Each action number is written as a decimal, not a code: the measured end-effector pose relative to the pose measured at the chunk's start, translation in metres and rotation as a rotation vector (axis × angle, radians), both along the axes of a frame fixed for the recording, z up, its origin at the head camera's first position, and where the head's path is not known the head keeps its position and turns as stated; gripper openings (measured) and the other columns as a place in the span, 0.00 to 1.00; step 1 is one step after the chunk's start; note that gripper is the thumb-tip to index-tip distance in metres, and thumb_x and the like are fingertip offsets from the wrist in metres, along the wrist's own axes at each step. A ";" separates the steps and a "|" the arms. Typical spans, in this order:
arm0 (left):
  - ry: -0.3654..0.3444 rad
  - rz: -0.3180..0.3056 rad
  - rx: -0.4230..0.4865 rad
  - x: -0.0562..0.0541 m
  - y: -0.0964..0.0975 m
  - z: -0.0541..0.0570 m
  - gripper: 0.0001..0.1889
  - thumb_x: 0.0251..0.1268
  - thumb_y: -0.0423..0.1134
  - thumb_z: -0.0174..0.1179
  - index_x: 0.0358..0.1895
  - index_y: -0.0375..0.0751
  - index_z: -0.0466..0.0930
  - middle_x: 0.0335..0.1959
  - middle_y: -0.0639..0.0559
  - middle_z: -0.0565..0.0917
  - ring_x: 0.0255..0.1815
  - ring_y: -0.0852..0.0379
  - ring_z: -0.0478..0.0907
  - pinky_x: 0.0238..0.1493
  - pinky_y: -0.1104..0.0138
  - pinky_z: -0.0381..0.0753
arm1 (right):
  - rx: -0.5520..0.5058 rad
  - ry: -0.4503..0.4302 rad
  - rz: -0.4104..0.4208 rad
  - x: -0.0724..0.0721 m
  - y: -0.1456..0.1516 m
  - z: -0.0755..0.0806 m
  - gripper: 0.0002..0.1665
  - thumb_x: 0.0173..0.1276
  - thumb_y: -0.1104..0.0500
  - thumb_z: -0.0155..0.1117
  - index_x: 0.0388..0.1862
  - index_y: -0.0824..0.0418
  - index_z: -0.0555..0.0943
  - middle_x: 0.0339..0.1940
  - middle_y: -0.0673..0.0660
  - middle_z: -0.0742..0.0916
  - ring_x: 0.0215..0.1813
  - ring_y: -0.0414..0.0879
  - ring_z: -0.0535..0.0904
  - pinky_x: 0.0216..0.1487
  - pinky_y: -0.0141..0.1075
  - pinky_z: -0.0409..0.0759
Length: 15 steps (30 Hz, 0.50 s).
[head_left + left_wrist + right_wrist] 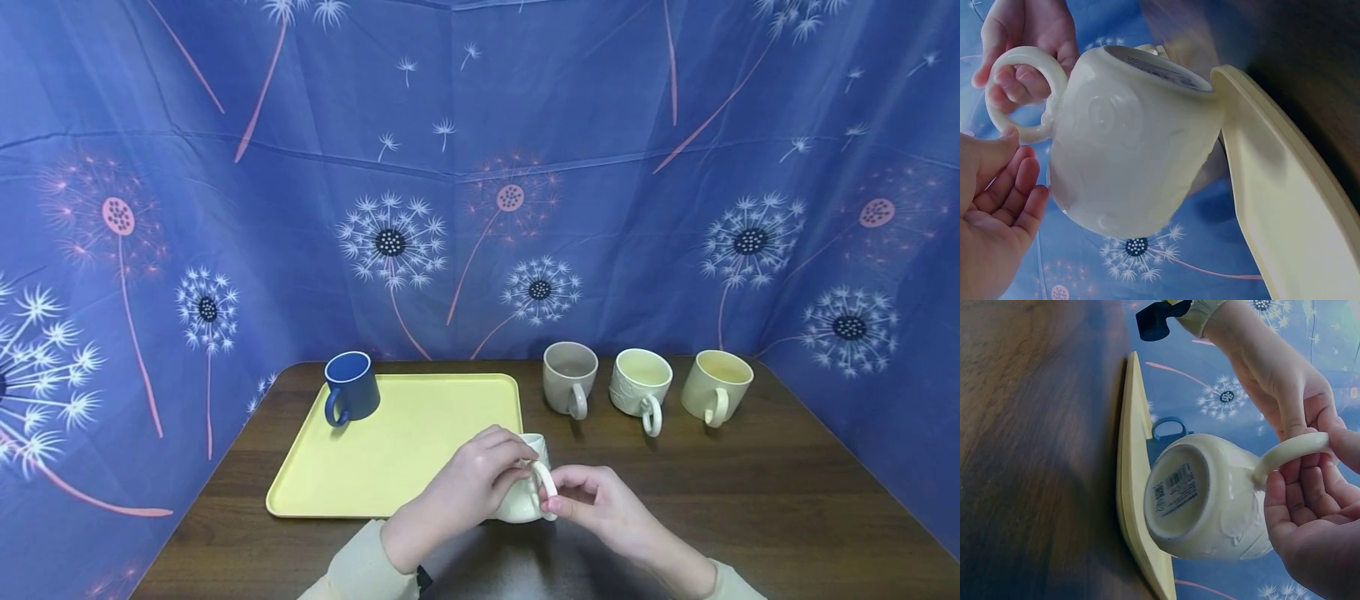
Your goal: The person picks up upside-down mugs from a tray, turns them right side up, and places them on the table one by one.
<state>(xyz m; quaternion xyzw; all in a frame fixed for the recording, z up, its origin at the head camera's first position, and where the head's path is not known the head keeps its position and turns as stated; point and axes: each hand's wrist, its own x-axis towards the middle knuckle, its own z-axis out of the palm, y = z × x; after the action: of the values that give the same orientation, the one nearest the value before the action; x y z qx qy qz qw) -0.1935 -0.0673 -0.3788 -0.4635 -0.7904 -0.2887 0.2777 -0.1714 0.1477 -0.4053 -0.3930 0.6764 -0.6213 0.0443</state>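
Observation:
A cream-white mug [519, 502] with a raised pattern is held off the tabletop near the front right corner of the yellow tray [390, 450]. Its printed underside [1179, 490] shows in the right wrist view, so it is tilted. My left hand [480, 475] pinches the upper part of the handle between thumb and fingers. From the other side my right hand [607, 508] grips the same handle [1057, 75], its fingertips reaching through the loop. On the tray's back left part stands a dark blue mug [360, 387], upright.
Along the table's back edge, right of the tray, stand a grey mug [564, 392], a pale embossed mug [633, 387] and a cream-yellow mug [705, 396], all upright with handles facing front. A blue dandelion-print cloth [600, 225] hangs behind the wooden table [750, 500].

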 end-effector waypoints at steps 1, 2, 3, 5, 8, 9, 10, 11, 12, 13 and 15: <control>-0.003 0.003 0.005 0.000 -0.001 0.000 0.10 0.53 0.29 0.67 0.40 0.41 0.82 0.37 0.55 0.83 0.41 0.62 0.77 0.47 0.77 0.76 | -0.004 0.000 -0.007 0.000 0.001 -0.001 0.08 0.66 0.74 0.54 0.42 0.75 0.77 0.36 0.63 0.84 0.41 0.36 0.80 0.41 0.33 0.80; -0.004 0.007 0.009 0.000 -0.002 0.000 0.10 0.53 0.30 0.67 0.40 0.41 0.82 0.36 0.55 0.82 0.41 0.62 0.77 0.46 0.77 0.76 | -0.009 -0.001 -0.016 0.000 0.001 -0.001 0.09 0.66 0.74 0.54 0.43 0.75 0.77 0.36 0.62 0.84 0.40 0.36 0.80 0.41 0.33 0.80; -0.006 0.012 0.013 -0.001 -0.003 0.000 0.10 0.52 0.30 0.68 0.40 0.41 0.82 0.36 0.55 0.82 0.41 0.62 0.77 0.46 0.77 0.76 | -0.012 0.000 -0.026 0.000 0.002 -0.002 0.09 0.66 0.74 0.54 0.43 0.75 0.77 0.36 0.61 0.84 0.41 0.36 0.80 0.41 0.33 0.80; -0.018 0.024 0.023 -0.001 -0.007 0.000 0.11 0.52 0.31 0.68 0.40 0.41 0.81 0.37 0.55 0.82 0.41 0.62 0.77 0.46 0.77 0.76 | -0.016 0.007 -0.048 -0.001 0.003 -0.004 0.09 0.65 0.74 0.54 0.43 0.76 0.77 0.37 0.60 0.85 0.40 0.36 0.80 0.40 0.33 0.80; -0.047 0.041 0.033 -0.002 -0.012 -0.001 0.12 0.51 0.30 0.69 0.40 0.41 0.81 0.37 0.55 0.82 0.41 0.62 0.77 0.46 0.77 0.76 | -0.016 0.025 -0.083 -0.001 0.004 -0.006 0.08 0.65 0.74 0.54 0.42 0.76 0.77 0.37 0.57 0.85 0.40 0.35 0.80 0.40 0.32 0.80; -0.056 0.046 0.037 -0.003 -0.014 -0.002 0.12 0.51 0.30 0.69 0.41 0.41 0.81 0.37 0.55 0.82 0.41 0.62 0.77 0.46 0.76 0.76 | -0.015 0.035 -0.095 -0.002 0.005 -0.006 0.08 0.65 0.74 0.55 0.42 0.76 0.77 0.36 0.57 0.85 0.40 0.35 0.80 0.39 0.32 0.80; -0.063 0.051 0.041 -0.003 -0.016 -0.002 0.12 0.51 0.30 0.69 0.41 0.41 0.81 0.37 0.55 0.82 0.41 0.62 0.77 0.46 0.76 0.76 | -0.015 0.041 -0.105 -0.002 0.005 -0.007 0.07 0.65 0.74 0.55 0.41 0.76 0.77 0.36 0.56 0.85 0.40 0.35 0.80 0.39 0.32 0.80; -0.065 0.056 0.045 -0.004 -0.018 -0.003 0.13 0.51 0.30 0.69 0.41 0.40 0.81 0.37 0.55 0.82 0.41 0.62 0.77 0.46 0.75 0.77 | -0.014 0.047 -0.115 -0.002 0.006 -0.008 0.07 0.64 0.74 0.55 0.40 0.76 0.77 0.36 0.55 0.85 0.40 0.35 0.80 0.39 0.32 0.80; -0.066 0.062 0.049 -0.004 -0.020 -0.003 0.13 0.50 0.30 0.69 0.41 0.40 0.81 0.37 0.55 0.82 0.41 0.61 0.77 0.46 0.74 0.77 | -0.012 0.055 -0.124 -0.002 0.006 -0.009 0.07 0.64 0.75 0.55 0.40 0.76 0.77 0.36 0.55 0.85 0.40 0.34 0.80 0.38 0.32 0.80; -0.067 0.070 0.055 -0.004 -0.022 -0.003 0.13 0.50 0.30 0.69 0.41 0.40 0.81 0.37 0.55 0.82 0.42 0.61 0.77 0.46 0.73 0.77 | -0.009 0.063 -0.135 -0.002 0.007 -0.009 0.06 0.64 0.75 0.56 0.39 0.75 0.77 0.35 0.54 0.85 0.39 0.34 0.80 0.38 0.32 0.80; -0.072 0.095 0.065 -0.004 -0.027 -0.003 0.13 0.50 0.30 0.69 0.41 0.40 0.81 0.38 0.55 0.82 0.43 0.60 0.78 0.46 0.72 0.78 | 0.002 0.076 -0.158 -0.002 0.009 -0.011 0.06 0.63 0.75 0.56 0.39 0.74 0.78 0.35 0.54 0.85 0.39 0.34 0.80 0.37 0.32 0.80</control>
<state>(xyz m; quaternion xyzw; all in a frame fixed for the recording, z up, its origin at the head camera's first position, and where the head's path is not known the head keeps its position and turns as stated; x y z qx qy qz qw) -0.1980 -0.0946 -0.3823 -0.4054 -0.8112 -0.3171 0.2774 -0.1732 0.1570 -0.4164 -0.3617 0.7070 -0.6069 -0.0303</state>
